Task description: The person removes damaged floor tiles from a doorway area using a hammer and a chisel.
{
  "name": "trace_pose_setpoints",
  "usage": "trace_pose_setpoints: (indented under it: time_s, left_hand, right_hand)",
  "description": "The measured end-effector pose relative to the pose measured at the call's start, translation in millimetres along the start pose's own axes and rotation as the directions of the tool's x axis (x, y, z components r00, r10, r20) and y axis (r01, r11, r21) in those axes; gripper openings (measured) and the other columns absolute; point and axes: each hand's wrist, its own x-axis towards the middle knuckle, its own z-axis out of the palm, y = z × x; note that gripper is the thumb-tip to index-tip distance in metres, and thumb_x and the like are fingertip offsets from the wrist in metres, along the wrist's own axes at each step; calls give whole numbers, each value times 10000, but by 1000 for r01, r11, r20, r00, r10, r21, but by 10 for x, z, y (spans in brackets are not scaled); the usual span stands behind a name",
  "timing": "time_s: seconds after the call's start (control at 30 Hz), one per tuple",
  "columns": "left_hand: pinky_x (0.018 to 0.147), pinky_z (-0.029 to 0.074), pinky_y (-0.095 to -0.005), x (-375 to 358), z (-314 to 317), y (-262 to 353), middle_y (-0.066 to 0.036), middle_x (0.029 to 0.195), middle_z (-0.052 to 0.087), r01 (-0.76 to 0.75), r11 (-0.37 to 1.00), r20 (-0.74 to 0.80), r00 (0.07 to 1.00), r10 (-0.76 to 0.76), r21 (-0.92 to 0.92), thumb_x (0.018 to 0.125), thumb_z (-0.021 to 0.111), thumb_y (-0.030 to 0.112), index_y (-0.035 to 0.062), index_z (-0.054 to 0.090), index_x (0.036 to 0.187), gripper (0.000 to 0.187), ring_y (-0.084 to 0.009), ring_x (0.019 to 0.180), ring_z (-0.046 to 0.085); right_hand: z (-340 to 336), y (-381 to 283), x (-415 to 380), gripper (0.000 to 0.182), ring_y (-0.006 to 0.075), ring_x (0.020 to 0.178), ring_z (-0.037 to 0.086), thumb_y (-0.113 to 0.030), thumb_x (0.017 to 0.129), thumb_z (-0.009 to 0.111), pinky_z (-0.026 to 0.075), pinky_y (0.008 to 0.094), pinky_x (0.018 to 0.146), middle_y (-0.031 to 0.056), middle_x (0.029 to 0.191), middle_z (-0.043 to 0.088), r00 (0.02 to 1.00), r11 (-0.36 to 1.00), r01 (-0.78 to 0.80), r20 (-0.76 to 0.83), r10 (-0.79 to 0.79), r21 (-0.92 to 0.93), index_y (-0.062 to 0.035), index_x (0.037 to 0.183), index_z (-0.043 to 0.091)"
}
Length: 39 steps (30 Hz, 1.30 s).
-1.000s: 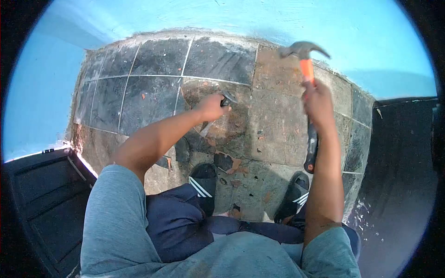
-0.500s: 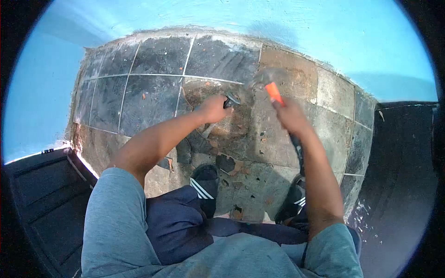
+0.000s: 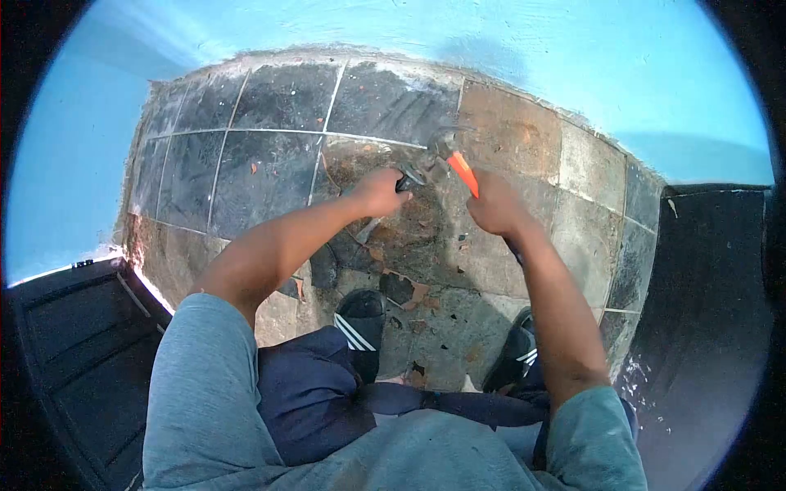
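My left hand (image 3: 377,194) is wrapped round the dark grip of a chisel (image 3: 410,177) with a flared guard at its top. Its lower end is hidden under the hand, over a stretch of bare, broken floor. In my right hand (image 3: 501,204) is a claw hammer (image 3: 462,173) with an orange and black handle. The hammer's metal head, slightly blurred, is just up and to the right of the chisel's top. Dark floor tiles (image 3: 266,176) lie whole to the left of both hands.
Broken tile pieces (image 3: 399,288) and chips lie on the floor between my sandals (image 3: 360,323). A light blue wall (image 3: 368,24) borders the tiles ahead. A dark panelled door (image 3: 90,352) stands at left, and a dark surface (image 3: 712,286) at right.
The hammer and my right hand have moved left and down, bringing the hammer head closer to the chisel. My left hand has stayed nearly in place on the chisel.
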Motion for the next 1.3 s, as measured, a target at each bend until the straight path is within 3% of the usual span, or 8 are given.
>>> trace_pose_setpoints:
  time_s: [0.13,0.73,0.9,1.1,1.13,1.2,1.23,1.3]
  left_hand:
    - [786,514,-515,36,38,-46,-255,868,684,-1,999,11,1000,1,-32,883,710,378,-16,689,940,399,-453,865,663]
    - [830,501,-537,116,-116,-108,-277,932,670,-69,995,86,994,63,75,886,695,354,-34,666,930,391,-461,943,651]
    - [830,500,-541,67,-214,-15,-267,930,673,-41,997,140,990,32,64,895,693,337,-29,655,982,378,-467,937,649]
    - [831,500,-543,24,-154,54,-269,930,672,-57,998,189,980,61,-26,901,691,332,-39,652,966,379,-464,938,650]
    - [831,501,-543,38,-155,35,-269,930,673,-55,998,185,981,57,-11,902,691,329,-39,651,974,377,-463,939,651]
    - [831,502,-543,60,-155,-12,-267,932,674,-53,998,179,983,48,21,905,691,323,-39,649,989,374,-460,942,652]
    - [830,503,-543,63,-125,-45,-267,928,674,-79,996,157,985,73,31,905,692,322,-38,650,987,372,-459,937,653]
    - [826,504,-543,57,-86,-91,-266,918,674,-128,990,112,986,121,54,903,693,320,-36,653,982,367,-456,926,656]
  right_hand:
    - [-103,-57,-55,269,441,874,660,-130,790,636,508,482,783,265,883,663,983,959,-136,158,98,249,35,1002,615]
    - [-406,253,-253,250,418,809,671,-171,800,681,506,476,761,260,815,659,919,871,-368,-13,393,325,40,925,632]
    - [-1050,124,-270,218,321,720,663,-167,835,684,501,434,702,202,769,659,885,921,-263,-308,349,289,27,914,622]
    - [-1384,91,-50,192,267,668,649,-172,854,671,497,406,647,159,744,654,606,900,-234,-669,431,368,-1,911,606]
    - [-1234,67,2,166,188,590,591,-170,889,649,474,380,569,85,682,614,608,948,-180,-728,318,263,-12,902,598]
    - [-568,268,71,275,426,829,692,-216,896,628,520,494,704,264,858,689,726,961,-206,-630,277,185,31,1017,616]
    - [-250,146,48,304,461,901,674,-217,875,636,523,503,770,291,926,683,815,929,-313,-447,369,196,35,1043,613]
    - [128,18,-88,313,484,938,651,-190,844,639,515,512,824,293,958,679,986,993,-97,-131,105,66,16,1078,620]
